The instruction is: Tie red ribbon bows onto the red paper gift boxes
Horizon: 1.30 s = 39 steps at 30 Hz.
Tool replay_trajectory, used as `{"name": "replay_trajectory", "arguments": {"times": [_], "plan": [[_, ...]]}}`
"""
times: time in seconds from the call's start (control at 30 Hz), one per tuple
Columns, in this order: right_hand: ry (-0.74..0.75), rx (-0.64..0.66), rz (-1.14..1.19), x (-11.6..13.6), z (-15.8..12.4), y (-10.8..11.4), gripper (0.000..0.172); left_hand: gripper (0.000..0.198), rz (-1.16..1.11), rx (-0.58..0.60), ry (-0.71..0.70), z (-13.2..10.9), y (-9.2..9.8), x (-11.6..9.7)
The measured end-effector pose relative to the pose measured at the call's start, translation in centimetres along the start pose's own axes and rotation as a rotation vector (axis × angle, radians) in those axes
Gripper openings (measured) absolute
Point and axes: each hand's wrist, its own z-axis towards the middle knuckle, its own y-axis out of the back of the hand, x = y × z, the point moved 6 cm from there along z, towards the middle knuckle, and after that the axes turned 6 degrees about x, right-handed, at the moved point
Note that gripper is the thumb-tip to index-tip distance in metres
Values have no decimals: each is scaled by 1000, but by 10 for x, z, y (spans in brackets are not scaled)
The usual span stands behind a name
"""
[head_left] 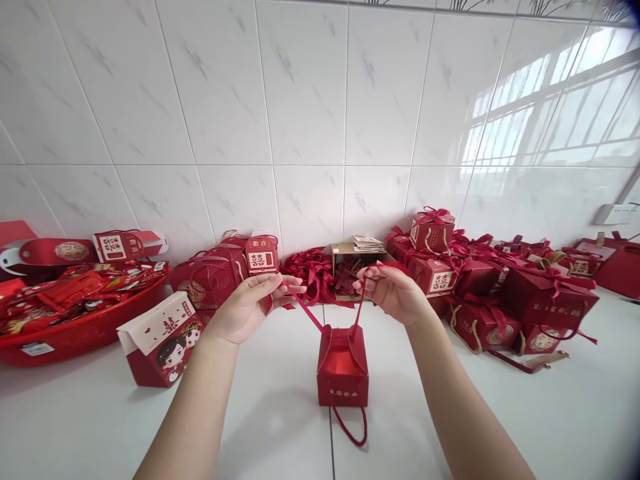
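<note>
A small red gift box [343, 387] stands on the white surface in front of me, its top flaps partly drawn together and a gap showing between them. A dark red cord handle [353, 432] hangs from its near side. My left hand [255, 300] pinches one end of a red ribbon [311, 312] that runs down to the box's top. On the other side, my right hand [393, 293] pinches the other ribbon end, pulled up from the right flap. Both ends look taut and spread apart in a V.
A red basin [85, 330] of wrapped sweets stands left, beside a white-and-red cartoon box [160, 340]. Behind lie a heap of red ribbons [310, 270] and an open cardboard box [344, 252]. Several ribbon-tied red boxes [480, 320] pile up at right. A tiled wall [305, 100] closes the back.
</note>
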Motion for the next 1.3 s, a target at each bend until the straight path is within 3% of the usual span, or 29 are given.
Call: {"name": "replay_trajectory", "arguments": {"times": [0.1,0.2,0.33,0.5,0.63,0.7,0.8,1.0,1.3], "plan": [[50,-9,-73,7,-3,-7,18,23,-24,-62,-53,-4,-6,-8],[118,-21,-164,14,-6,-15,17,40,-57,-76,-122,-8,-12,-17],[229,-106,-226,21,-9,-26,29,53,-5,-100,-159,-13,-18,-25],[294,-150,-246,26,-13,-40,45,39,166,-166,-170,-15,-24,-25],[349,-189,-265,29,-17,-45,29,22,319,-274,-260,-19,-27,-29],[370,-212,-267,31,-19,-45,18,31,305,-294,-289,-21,-29,-31],[371,-223,-268,32,-21,-45,19,49,272,-320,-282,-24,-32,-33],[400,-263,-259,39,-24,-40,21,25,246,-375,-248,-23,-25,-32],[388,-317,-243,49,-29,-27,21,19,12,-365,-358,-21,-15,-37]]}}
